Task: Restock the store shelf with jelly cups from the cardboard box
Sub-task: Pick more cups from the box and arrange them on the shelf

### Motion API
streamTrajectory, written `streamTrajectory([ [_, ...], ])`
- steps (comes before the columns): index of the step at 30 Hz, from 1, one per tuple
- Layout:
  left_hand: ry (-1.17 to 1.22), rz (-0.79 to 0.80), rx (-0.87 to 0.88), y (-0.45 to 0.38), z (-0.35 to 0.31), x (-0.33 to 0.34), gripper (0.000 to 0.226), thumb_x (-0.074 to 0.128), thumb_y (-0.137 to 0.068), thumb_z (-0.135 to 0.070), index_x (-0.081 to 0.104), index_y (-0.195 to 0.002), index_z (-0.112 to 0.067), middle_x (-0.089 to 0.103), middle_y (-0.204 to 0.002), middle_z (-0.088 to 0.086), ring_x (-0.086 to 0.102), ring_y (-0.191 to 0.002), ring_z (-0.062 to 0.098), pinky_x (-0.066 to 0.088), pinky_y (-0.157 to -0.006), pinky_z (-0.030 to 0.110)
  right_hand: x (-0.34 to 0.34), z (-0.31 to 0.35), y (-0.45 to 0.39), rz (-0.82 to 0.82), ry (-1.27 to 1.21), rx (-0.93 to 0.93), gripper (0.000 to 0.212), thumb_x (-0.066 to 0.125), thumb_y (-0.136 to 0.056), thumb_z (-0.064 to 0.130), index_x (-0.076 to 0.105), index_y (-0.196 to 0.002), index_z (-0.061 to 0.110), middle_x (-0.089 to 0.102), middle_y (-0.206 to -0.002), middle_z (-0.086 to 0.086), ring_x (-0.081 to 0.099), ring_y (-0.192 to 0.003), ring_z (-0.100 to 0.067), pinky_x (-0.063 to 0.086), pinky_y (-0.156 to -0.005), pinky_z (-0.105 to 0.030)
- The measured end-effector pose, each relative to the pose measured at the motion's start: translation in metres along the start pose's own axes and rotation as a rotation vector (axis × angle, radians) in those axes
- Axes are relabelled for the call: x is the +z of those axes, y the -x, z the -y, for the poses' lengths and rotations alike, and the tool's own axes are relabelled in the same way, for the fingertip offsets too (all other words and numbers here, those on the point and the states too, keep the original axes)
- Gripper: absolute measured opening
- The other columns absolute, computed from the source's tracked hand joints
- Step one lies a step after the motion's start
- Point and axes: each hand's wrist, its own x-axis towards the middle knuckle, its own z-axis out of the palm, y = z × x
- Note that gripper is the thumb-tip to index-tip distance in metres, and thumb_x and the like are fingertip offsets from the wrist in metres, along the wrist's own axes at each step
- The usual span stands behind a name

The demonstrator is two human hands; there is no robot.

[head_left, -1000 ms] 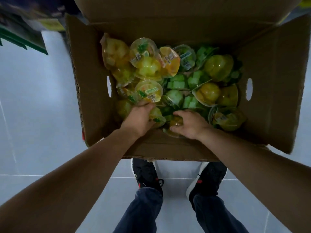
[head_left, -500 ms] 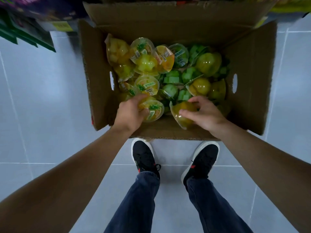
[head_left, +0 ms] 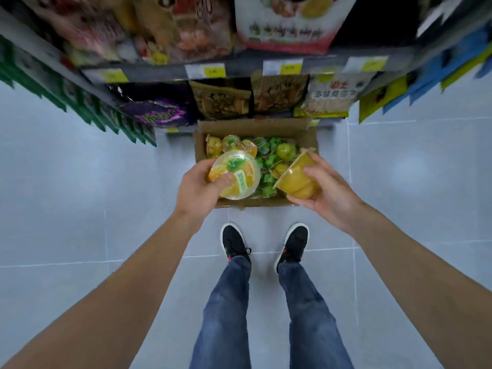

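Now I see both hands raised above the box, each with a jelly cup. My left hand curls round a cup whose printed lid faces up, thumb lying across the lid. My right hand grips a yellow cup tilted on its side, fingers wrapped over its base. More cups, yellow and green, lie jumbled in the box, which sits on the floor against the bottom shelf, just ahead of my shoes.
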Motion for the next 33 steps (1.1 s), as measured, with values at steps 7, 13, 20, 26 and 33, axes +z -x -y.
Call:
streamTrajectory([
  [7, 0.148, 0.010, 0.085, 0.129, -0.116, -0.035, 0.031, 0.078, -0.076, -0.023, 0.070, -0.106, -0.025, 0.074, -0.107, 0.006, 0.070, -0.104, 0.029, 0.058, -0.089, 0.047, 0.037, 0.066, 0.149, 0.091, 0.098, -0.236, 0.032, 0.061, -0.095, 0.016, 0.054, -0.126, 0.022, 0.067, -0.116, 0.000, 0.064, -0.113, -0.025, 0.056, -0.089, -0.047],
  [13, 0.327, 0.004, 0.142, 0.227, -0.184, -0.024, 0.017, 0.065, -0.095, -0.013, 0.066, -0.112, -0.011, 0.072, -0.112, 0.008, 0.071, -0.101, 0.022, 0.060, -0.086, 0.045, 0.037, 0.113, 0.247, -0.063, 0.209, -0.512, 0.053, 0.082, -0.063, 0.041, 0.061, -0.112, 0.031, 0.069, -0.117, -0.003, 0.067, -0.107, -0.026, 0.056, -0.089, -0.053],
  [20, 0.433, 0.017, 0.237, 0.293, -0.235, 0.006, 0.021, 0.069, -0.093, -0.016, 0.066, -0.114, -0.013, 0.075, -0.108, 0.003, 0.074, -0.093, 0.013, 0.061, -0.082, 0.037, 0.011, 0.157, 0.313, -0.179, 0.288, -0.795, 0.045, 0.081, -0.079, 0.026, 0.062, -0.119, 0.032, 0.061, -0.109, 0.014, 0.060, -0.108, -0.001, 0.052, -0.077, -0.021],
  [26, 0.368, 0.007, 0.410, 0.313, -0.297, 0.004, 0.015, 0.070, -0.092, -0.017, 0.070, -0.105, -0.024, 0.076, -0.100, -0.003, 0.074, -0.089, 0.012, 0.059, -0.072, 0.029, 0.005, 0.221, 0.349, -0.197, 0.428, -1.036, 0.055, 0.084, -0.073, 0.029, 0.058, -0.117, 0.048, 0.062, -0.122, 0.016, 0.058, -0.114, -0.006, 0.055, -0.093, -0.038],
  [33, 0.401, 0.033, 0.612, 0.313, -0.402, -0.016, 0.018, 0.070, -0.092, -0.017, 0.070, -0.110, -0.019, 0.077, -0.101, -0.002, 0.074, -0.092, 0.015, 0.059, -0.081, 0.037, 0.026, 0.315, 0.375, -0.226, 0.508, -1.318, 0.063, 0.085, -0.074, 0.021, 0.056, -0.126, 0.042, 0.056, -0.125, 0.024, 0.054, -0.113, 0.007, 0.046, -0.091, -0.017],
])
